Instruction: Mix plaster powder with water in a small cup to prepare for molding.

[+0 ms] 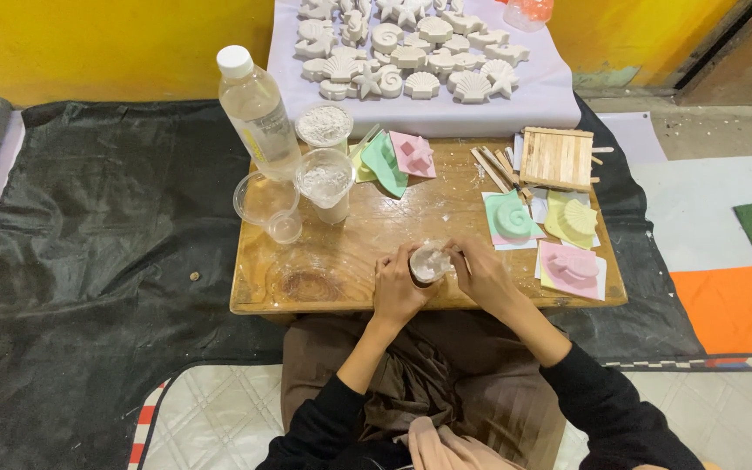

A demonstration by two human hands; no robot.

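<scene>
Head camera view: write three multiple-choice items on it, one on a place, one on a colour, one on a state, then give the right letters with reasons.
1. Where does the water bottle stand?
A. far left corner of the wooden table
B. on the black sheet
C. on the person's lap

2. What colour is the cloth under the white shell casts?
A. orange
B. pale lilac
C. green

3. What is in the small cup between the left hand and right hand?
A. nothing
B. clear water
C. white paste

Answers: 1 A, it rises beside the powder cups at that corner. 2 B, the cloth shows lilac around the casts. 3 C, the cup's mouth looks white.
</scene>
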